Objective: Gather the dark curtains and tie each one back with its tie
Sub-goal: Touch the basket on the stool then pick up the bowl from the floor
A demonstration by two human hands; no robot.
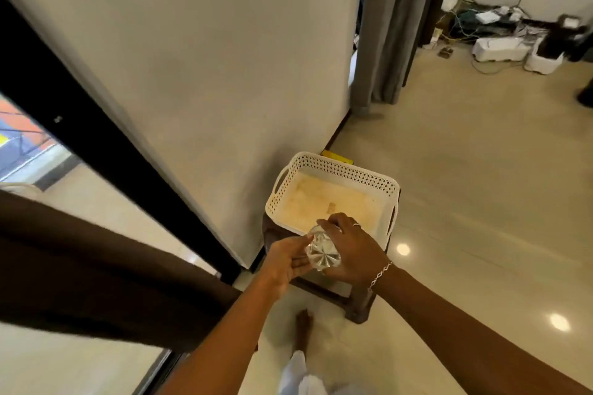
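Where the two bare forearms come in from the bottom edge, a bare foot (303, 325) and a strip of white clothing show between them, and the rest of the person is cut off. The left hand (287, 261) and right hand (354, 250) meet on a clear, faceted, glass-like round piece (322, 254). The right hand's fingers curl over its top and far side, and the left hand pinches its left edge. What the piece is, or whether it belongs to a tie, cannot be made out. Left of the left hand, apart from both hands, the dark brown fabric curtain (96, 266) hangs in blurred folds, cut off at the frame's edge. Just beyond the hands, a white perforated plastic basket (337, 167) sits on a dark brown stool (359, 305), its near rim hidden behind them. Far beyond the right hand, a grey curtain (391, 26) hangs, its top cut off. Past it lies a tangle of cables and white boxes (500, 48), too small to identify.
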